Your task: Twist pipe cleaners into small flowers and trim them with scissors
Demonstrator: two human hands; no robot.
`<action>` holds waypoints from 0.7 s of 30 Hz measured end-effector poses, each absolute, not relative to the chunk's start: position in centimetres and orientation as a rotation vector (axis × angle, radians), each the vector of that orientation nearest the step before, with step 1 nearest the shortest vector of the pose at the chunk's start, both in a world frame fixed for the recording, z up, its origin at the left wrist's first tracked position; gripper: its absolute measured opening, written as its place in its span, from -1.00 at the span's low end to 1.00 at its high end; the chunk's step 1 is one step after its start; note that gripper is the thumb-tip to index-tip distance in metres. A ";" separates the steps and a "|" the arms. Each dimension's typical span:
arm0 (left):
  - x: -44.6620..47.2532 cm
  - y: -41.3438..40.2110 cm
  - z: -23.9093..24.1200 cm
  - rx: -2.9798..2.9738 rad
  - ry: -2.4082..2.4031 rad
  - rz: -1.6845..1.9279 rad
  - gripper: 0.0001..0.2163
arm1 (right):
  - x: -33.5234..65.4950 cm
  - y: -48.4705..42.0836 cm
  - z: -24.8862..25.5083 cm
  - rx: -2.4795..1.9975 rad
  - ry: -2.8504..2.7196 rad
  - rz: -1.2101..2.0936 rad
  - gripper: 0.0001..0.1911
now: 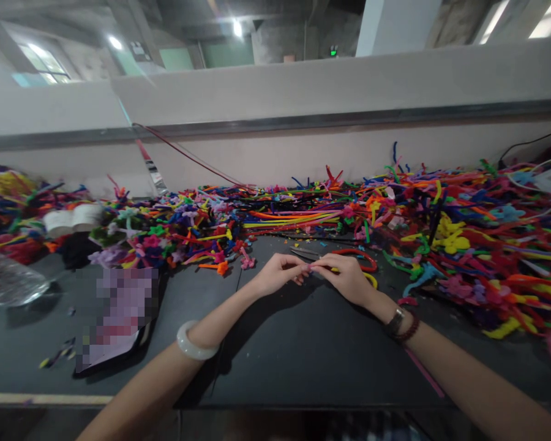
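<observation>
Head view: fingertips of the left hand and right hand meet in a tight pinch over the bench, fingers curled in, not spread. Anything held in the pinch is hidden or too small to tell.

Nearest items: a slim metal hand tool lies just past the fingertips, its far end partly hidden. A red pipe cleaner loop sits just beyond the right hand, and a yellow pipe cleaner lies by its outer edge.

Left wrist has a pale jade-like bangle. Right wrist has a dark wristwatch and a dark red bead bracelet. A loose pink pipe cleaner lies under the right forearm.

Both forearms rest over a dark workbench. Straight pipe cleaners lie in a bundle at the far side, between a heap of bent multicolour pipe cleaners on the right and small pipe cleaner flowers on the left.

Far left: white tape rolls and a clear plastic bag. A pixelated flat item lies left of the hands; detail obscured.
</observation>
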State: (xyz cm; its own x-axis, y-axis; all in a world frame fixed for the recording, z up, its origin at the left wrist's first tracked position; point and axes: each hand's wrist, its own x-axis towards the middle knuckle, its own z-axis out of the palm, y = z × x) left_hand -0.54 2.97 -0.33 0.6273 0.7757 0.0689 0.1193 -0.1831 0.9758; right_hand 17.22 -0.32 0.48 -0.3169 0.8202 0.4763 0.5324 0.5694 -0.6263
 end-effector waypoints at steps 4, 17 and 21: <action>-0.5 2.5 0.1 2.145 0.773 0.794 -0.75 | 17.1 -0.1 0.7 -1.301 -1.731 1.025 -0.80; -0.3 2.8 -0.6 1.539 0.686 0.643 -0.62 | 17.0 -0.7 0.7 -1.038 -1.984 0.363 -0.81; -0.4 3.0 -0.8 1.465 0.679 0.631 -0.66 | 17.1 -0.6 0.4 -0.981 -2.028 0.296 -0.82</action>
State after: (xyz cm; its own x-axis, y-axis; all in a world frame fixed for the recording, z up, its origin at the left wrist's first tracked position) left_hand -0.39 2.96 -0.77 0.6675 0.7441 -0.0289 0.0257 0.0158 0.9995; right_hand 17.08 -0.64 0.41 -0.3386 0.7338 0.5890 0.5348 0.6651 -0.5212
